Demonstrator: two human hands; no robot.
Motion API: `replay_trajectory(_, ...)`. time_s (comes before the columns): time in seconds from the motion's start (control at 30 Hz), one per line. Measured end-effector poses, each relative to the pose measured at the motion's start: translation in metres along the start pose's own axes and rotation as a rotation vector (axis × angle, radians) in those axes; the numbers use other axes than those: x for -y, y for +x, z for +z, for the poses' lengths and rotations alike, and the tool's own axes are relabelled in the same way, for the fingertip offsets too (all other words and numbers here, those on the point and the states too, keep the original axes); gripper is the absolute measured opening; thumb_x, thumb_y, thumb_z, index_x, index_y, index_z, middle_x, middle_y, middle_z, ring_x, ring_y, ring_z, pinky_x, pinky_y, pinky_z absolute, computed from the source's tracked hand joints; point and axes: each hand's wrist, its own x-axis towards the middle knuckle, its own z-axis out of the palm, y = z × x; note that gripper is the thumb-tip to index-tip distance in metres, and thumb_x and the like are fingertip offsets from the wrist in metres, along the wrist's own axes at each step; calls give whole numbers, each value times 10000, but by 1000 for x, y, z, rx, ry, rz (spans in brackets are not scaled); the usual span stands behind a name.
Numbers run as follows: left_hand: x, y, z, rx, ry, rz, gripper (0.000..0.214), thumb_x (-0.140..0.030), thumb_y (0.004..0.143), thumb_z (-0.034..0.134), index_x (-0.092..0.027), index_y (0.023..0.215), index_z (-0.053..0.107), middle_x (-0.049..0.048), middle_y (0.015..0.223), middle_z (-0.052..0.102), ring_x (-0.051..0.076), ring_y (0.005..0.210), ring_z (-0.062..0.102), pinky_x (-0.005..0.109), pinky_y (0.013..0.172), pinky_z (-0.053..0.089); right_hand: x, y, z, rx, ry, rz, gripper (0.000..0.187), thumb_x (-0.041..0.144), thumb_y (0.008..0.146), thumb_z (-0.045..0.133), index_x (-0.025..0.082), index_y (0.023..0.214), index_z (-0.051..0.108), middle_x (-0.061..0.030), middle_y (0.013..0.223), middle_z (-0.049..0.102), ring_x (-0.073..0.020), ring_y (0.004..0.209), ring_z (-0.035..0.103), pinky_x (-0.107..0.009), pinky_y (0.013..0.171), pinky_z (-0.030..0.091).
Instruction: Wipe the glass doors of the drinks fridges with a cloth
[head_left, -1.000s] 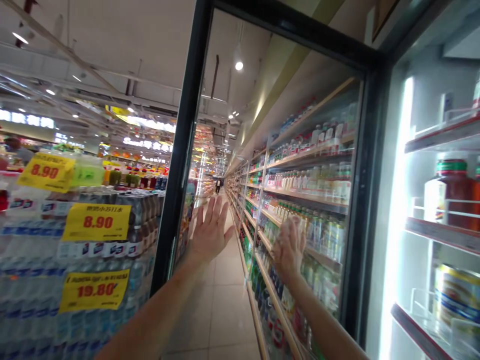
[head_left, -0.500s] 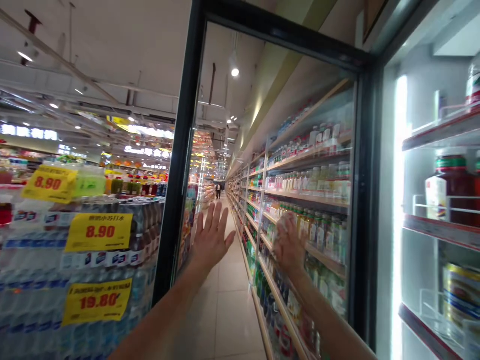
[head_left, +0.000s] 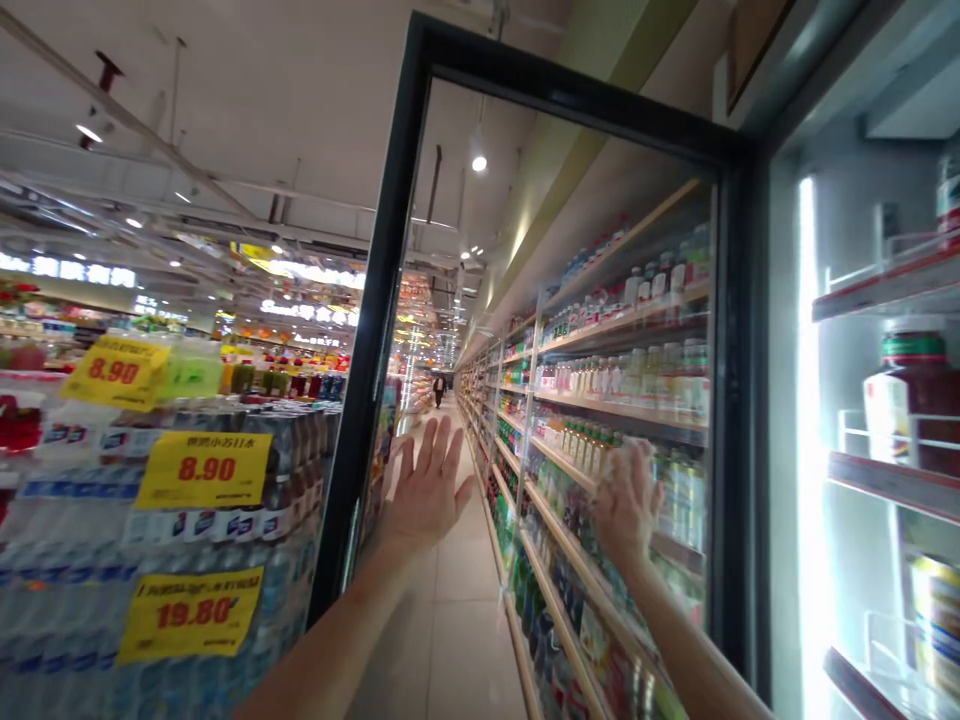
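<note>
A glass cooler door (head_left: pixel 574 105) in a black frame stands open in front of me. My left hand (head_left: pixel 429 490) lies flat against its pane near the free edge, palm forward and fingers spread, holding nothing. Farther right, my right hand (head_left: pixel 626 510) presses a pale, crumpled cloth (head_left: pixel 632 455) to the glass. Blur and the fingers hide much of the cloth, so its shape is hard to make out. Drinks shelves show through the pane behind both hands.
Lit cooler shelves (head_left: pixel 892 285) with bottles and cans are on the right. At left stand stacked packs of bottled drinks (head_left: pixel 75 590) with yellow price signs (head_left: pixel 204 470). A tiled aisle floor (head_left: pixel 469 640) runs ahead, where a person (head_left: pixel 439 390) is far off.
My right hand has moved right across the glass with the cloth. My left hand stays spread on the pane. The camera view has tilted up slightly.
</note>
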Motion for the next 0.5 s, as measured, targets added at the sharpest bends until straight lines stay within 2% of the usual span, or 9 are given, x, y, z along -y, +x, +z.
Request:
replay_trajectory(0.07,-1,0,-1,2,10,2,664,-428,870,453,-129,1428,252,140,1464,299,273,1401,150,483,1133,137,-6,3,0,-55,-24,192,545,284,886,349,194,1420,289,-166,1474,276,-303,1363,260,-595,1031,258)
replay_trajectory(0.1,-1,0,-2,0,13,3,659,-427,871,452,-125,1424,261,143,1464,299,274,1401,148,483,1133,140,-6,2,-1,-39,-14,170,548,284,886,351,193,1422,286,-164,1473,281,-301,1367,253,-586,1031,268)
replay_trajectory(0.2,-1,0,-2,-6,14,4,646,-410,879,438,-131,1429,249,142,1466,295,270,1402,147,484,1129,148,-6,-6,-3,91,48,-174,533,261,877,381,240,1406,319,-121,1434,370,-259,1360,282,-529,1066,251)
replay_trajectory(0.23,-1,0,-2,-8,9,2,645,-404,880,436,-136,1433,237,140,1467,294,268,1402,146,483,1128,149,-9,-8,-4,112,50,-229,523,260,877,383,250,1397,332,-112,1421,391,-248,1352,298,-520,1074,240)
replay_trajectory(0.27,-1,0,-1,-11,4,1,648,-401,881,434,-140,1436,227,139,1467,293,267,1402,146,483,1128,150,-15,-9,-6,109,37,-204,514,267,880,377,248,1392,341,-114,1418,393,-247,1346,309,-522,1075,235)
replay_trajectory(0.3,-1,0,-1,-14,0,-1,651,-401,881,434,-142,1439,220,139,1467,294,266,1402,147,482,1128,149,-22,-9,-7,76,11,-100,509,281,884,364,233,1390,345,-128,1426,377,-256,1342,314,-535,1067,237)
replay_trajectory(0.4,-2,0,-2,-11,-7,-2,661,-412,876,442,-143,1438,221,139,1466,297,269,1400,151,482,1130,143,-36,-8,-10,-43,-52,302,523,326,894,321,172,1393,336,-180,1456,306,-303,1347,287,-587,1021,265)
replay_trajectory(0.43,-2,0,-2,-10,-7,-3,664,-417,874,445,-142,1437,226,140,1465,299,269,1400,152,484,1132,138,-34,-9,-10,-56,-48,338,524,329,896,315,167,1394,330,-185,1460,296,-307,1351,277,-591,1011,274)
replay_trajectory(0.5,-3,1,-2,-9,-10,-5,663,-426,870,451,-140,1431,245,139,1462,307,268,1400,152,484,1135,131,-20,-12,-8,-21,-6,190,512,305,896,329,187,1394,324,-171,1457,310,-292,1361,261,-568,1016,285)
